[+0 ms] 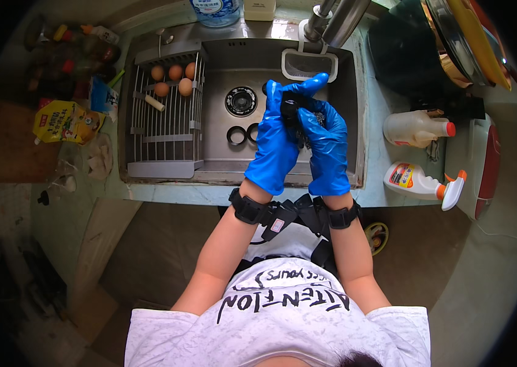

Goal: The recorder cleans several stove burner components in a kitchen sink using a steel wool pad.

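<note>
Over the right part of a stainless steel sink [215, 167], my left hand [277, 133], in a blue rubber glove, grips a glossy black part [289, 108] whose exact kind I cannot tell. My right hand [332, 128], gloved the same way, presses a steel wool scourer [304, 137] against that part. Black rings [236, 136] lie on the sink floor left of my left hand, one partly hidden by the glove. Behind them is the round drain strainer [241, 101].
A roll-up drying rack [166, 137] with several brown eggs [175, 72] spans the sink's left side. The faucet [345, 23] and a framed mesh strainer [310, 65] are at the back. A spray bottle [417, 181] and a white jug [407, 129] lie on the right counter; a yellow pouch [66, 122] lies left.
</note>
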`<state>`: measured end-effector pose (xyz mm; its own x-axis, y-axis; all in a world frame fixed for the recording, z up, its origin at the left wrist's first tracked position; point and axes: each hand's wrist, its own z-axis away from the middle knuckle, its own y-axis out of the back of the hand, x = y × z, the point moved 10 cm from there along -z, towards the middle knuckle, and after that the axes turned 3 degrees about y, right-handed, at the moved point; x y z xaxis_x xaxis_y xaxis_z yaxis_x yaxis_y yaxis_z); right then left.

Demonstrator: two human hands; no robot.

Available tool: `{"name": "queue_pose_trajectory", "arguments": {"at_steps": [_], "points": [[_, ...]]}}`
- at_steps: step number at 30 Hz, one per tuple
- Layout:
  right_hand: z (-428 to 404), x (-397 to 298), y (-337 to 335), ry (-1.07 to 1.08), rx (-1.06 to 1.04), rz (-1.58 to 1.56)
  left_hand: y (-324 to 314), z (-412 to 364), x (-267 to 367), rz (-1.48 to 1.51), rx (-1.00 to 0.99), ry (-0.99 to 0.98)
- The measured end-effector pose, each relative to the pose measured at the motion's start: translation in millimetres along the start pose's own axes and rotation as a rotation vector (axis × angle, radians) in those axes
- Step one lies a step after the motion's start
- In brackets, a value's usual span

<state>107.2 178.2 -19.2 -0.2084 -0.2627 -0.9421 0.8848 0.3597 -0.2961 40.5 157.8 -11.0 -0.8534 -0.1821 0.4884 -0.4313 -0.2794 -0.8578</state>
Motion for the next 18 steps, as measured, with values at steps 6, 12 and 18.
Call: {"name": "queue_pose_trajectory", "arguments": {"at_steps": [6, 12, 18], "points": [[-12, -5, 5, 0.022, 0.061, -0.078, 12, 8, -8, -0.013, 0.146, 0.080], [-13, 0, 9, 0.122, 0.022, 0.040, 17, 15, 6, -0.132, 0.162, -0.174], [-7, -36, 5, 0.318, -0.097, 0.183, 26, 19, 17, -0.343, 0.247, -0.143]]}}
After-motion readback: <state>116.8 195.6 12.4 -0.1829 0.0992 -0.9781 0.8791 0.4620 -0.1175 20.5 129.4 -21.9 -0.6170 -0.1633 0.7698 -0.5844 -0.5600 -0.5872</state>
